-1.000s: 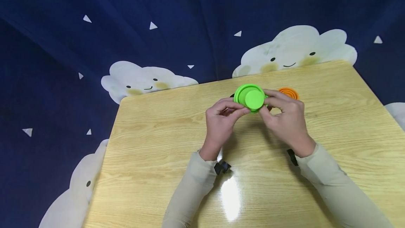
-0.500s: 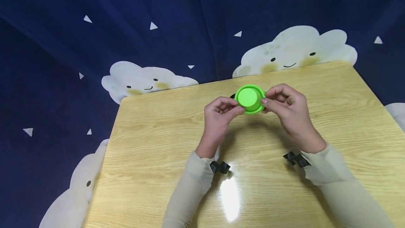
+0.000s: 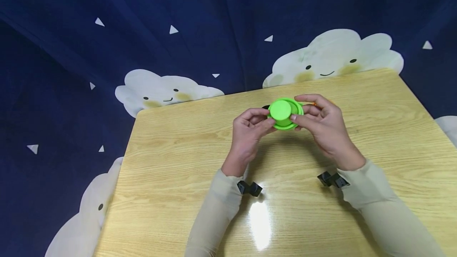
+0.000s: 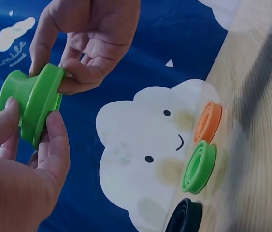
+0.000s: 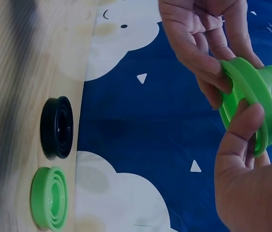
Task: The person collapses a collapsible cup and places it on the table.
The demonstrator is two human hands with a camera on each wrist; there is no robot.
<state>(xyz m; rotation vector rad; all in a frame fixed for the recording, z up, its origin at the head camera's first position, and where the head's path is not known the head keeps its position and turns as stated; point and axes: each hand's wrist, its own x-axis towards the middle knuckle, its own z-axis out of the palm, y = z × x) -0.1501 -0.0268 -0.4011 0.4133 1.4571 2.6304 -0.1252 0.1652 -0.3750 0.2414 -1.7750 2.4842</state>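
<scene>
A green collapsible cup (image 3: 280, 110) is held in the air over the far part of the table, its narrow closed end partly pushed out toward the head camera. My left hand (image 3: 247, 135) pinches the left side between thumb and fingers. On the right side my right hand (image 3: 325, 130) holds the rim, its thumb against the cup's outer wall. The left wrist view shows the cup (image 4: 36, 104) side on, with a wide thick rim and a narrower stepped end. From the right wrist, the cup's hollow side (image 5: 235, 99) faces left.
Along the table's far edge stand a flattened orange cup (image 4: 208, 121), another flattened green cup (image 4: 198, 166) and a black one (image 5: 57, 126). The hands hide most of these in the head view. A dark blue curtain with white clouds (image 3: 335, 56) hangs behind the wooden table (image 3: 178, 162).
The cup's narrow end has tipped from right to left within the rim. My right hand has drawn back and shifted its grip, and now mostly covers the orange cup.
</scene>
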